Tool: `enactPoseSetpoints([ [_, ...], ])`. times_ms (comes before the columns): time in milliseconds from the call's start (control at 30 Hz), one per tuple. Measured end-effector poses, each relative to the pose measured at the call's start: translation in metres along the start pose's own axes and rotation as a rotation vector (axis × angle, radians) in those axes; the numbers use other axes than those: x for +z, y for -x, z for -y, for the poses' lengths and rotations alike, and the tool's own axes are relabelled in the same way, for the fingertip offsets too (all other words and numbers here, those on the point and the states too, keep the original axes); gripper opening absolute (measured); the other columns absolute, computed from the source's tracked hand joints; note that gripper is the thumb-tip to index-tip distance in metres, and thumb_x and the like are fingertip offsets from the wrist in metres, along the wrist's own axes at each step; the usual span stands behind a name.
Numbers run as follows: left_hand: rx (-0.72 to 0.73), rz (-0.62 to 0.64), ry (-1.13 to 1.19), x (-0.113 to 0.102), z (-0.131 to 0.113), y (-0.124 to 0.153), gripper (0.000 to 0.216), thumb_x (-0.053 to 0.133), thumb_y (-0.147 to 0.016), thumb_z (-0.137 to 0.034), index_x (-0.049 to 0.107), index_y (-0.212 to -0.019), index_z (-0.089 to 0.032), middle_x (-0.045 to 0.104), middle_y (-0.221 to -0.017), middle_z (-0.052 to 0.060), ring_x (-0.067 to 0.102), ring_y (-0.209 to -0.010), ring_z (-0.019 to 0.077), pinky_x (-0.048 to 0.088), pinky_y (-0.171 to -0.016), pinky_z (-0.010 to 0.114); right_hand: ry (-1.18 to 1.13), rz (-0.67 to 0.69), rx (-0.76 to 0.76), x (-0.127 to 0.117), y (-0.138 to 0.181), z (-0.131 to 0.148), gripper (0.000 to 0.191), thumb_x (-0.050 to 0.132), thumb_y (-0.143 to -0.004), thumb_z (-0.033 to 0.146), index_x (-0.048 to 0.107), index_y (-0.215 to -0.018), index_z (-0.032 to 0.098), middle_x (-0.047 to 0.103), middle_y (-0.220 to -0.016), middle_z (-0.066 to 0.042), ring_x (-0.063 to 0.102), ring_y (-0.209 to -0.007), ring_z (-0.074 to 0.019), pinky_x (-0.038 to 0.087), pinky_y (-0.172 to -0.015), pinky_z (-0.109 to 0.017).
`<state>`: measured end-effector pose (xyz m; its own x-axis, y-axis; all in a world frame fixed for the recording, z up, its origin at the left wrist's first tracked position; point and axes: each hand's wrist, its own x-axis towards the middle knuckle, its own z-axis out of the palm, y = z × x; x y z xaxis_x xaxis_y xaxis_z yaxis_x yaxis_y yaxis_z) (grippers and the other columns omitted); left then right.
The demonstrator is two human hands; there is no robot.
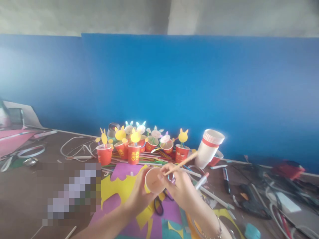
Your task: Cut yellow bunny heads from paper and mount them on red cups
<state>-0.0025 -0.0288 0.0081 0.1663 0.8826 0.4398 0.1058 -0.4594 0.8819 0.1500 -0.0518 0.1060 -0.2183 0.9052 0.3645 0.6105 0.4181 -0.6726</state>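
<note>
My left hand [139, 191] is wrapped around a paper cup [155, 182], tilted so that its open mouth faces me. The cup's inside is pale, with a small dark mark at the bottom. My right hand [178, 182] pinches a light-brown wooden stick [183, 161] over the cup's right rim. The stick slants up to the right, away from the cup. Black-handled scissors [159, 206] lie below my hands on yellow paper [112, 187] and purple paper [127, 170] with shapes cut out.
Red cups [104, 155] with paper rabbit-like figures stand at the back, among coloured sticks. A leaning stack of white cups [206, 149] is to their right. A marker [226, 180], a dark glue gun [251, 200] and cables lie right. A blue panel [159, 79] rises behind.
</note>
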Motion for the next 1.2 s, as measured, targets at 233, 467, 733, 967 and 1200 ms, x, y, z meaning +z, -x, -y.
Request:
enactPoseSetpoints([
  [233, -0.015, 0.030, 0.012, -0.003, -0.001, 0.000, 0.053, 0.072, -0.073, -0.024, 0.046, -0.120, -0.023, 0.058, -0.120, 0.011, 0.057, -0.110, 0.0263, 0.044, -0.095, 0.042, 0.140, -0.075, 0.002, -0.007, 0.006, 0.001, 0.013, 0.049, -0.090, 0.033, 0.054, -0.085, 0.022, 0.061, -0.069, 0.000, 0.058, -0.064, -0.0170, 0.042, -0.060, -0.026],
  [467, 0.008, 0.021, 0.024, -0.003, -0.002, 0.001, 0.056, 0.072, -0.073, -0.022, 0.044, -0.121, -0.023, 0.058, -0.117, 0.011, 0.058, -0.108, 0.0265, 0.045, -0.094, 0.042, 0.262, -0.096, -0.138, -0.005, 0.004, -0.003, 0.030, 0.049, -0.092, 0.034, 0.053, -0.066, 0.020, 0.059, -0.062, 0.000, 0.054, -0.062, -0.0153, 0.035, -0.064, -0.028],
  [733, 0.022, 0.012, 0.024, -0.004, -0.003, 0.000, 0.054, 0.071, -0.073, -0.020, 0.046, -0.121, -0.024, 0.058, -0.118, 0.009, 0.057, -0.108, 0.0257, 0.046, -0.093, 0.040, 0.342, -0.076, -0.200, 0.000, 0.005, -0.003, 0.030, 0.047, -0.093, 0.031, 0.052, -0.065, 0.020, 0.057, -0.061, 0.002, 0.051, -0.061, -0.0143, 0.031, -0.064, -0.028],
  [967, 0.029, 0.018, 0.077, -0.003, -0.006, 0.000, 0.051, 0.069, -0.075, -0.020, 0.046, -0.121, -0.024, 0.059, -0.118, 0.008, 0.058, -0.108, 0.0248, 0.046, -0.092, 0.038, 0.349, -0.036, -0.225, 0.001, 0.005, 0.000, 0.029, 0.047, -0.093, 0.026, 0.049, -0.065, 0.019, 0.058, -0.063, 0.001, 0.052, -0.064, -0.0152, 0.030, -0.066, -0.030],
  [1200, 0.021, 0.009, 0.035, -0.003, 0.001, 0.004, 0.049, 0.069, -0.075, -0.024, 0.046, -0.119, -0.024, 0.061, -0.113, 0.009, 0.060, -0.102, 0.0254, 0.048, -0.088, 0.039, 0.340, 0.002, -0.314, 0.001, 0.010, 0.007, 0.020, 0.045, -0.090, 0.018, 0.052, -0.071, 0.020, 0.057, -0.067, 0.001, 0.049, -0.065, -0.0156, 0.032, -0.067, -0.029],
])
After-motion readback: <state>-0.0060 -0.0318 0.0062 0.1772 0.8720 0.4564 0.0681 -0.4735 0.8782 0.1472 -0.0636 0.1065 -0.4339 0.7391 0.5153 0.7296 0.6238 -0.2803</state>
